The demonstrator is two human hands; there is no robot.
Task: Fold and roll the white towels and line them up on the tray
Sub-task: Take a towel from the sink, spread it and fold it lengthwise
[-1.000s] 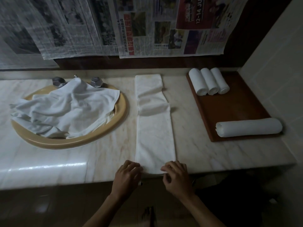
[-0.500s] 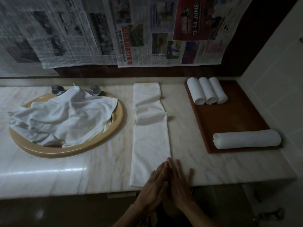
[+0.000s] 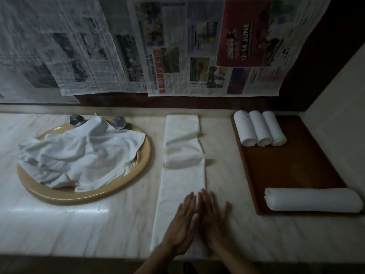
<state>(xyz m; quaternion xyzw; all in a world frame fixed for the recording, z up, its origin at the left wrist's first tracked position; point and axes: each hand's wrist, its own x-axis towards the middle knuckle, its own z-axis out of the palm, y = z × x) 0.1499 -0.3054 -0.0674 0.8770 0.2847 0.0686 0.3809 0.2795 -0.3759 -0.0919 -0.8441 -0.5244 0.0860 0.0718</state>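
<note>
A long white towel (image 3: 182, 155), folded into a narrow strip, lies lengthwise on the marble counter with a ruffle across its middle. My left hand (image 3: 182, 224) and my right hand (image 3: 212, 220) press flat on its near end, side by side, fingers straight. At the right, a brown tray (image 3: 292, 167) carries three small rolled towels (image 3: 258, 128) in a row at its far end. One longer roll (image 3: 313, 199) lies crosswise at the tray's near end.
A pile of loose white towels (image 3: 79, 153) fills the beige sink (image 3: 126, 186) at the left, with two metal tap handles (image 3: 118, 122) behind it. Newspaper sheets (image 3: 177, 46) hang on the back wall. A white wall (image 3: 335, 123) borders the tray on the right.
My hands let go of the towel's near edge, came together and slid forward flat over the strip. The view has tilted, so the counter sits lower in frame.
</note>
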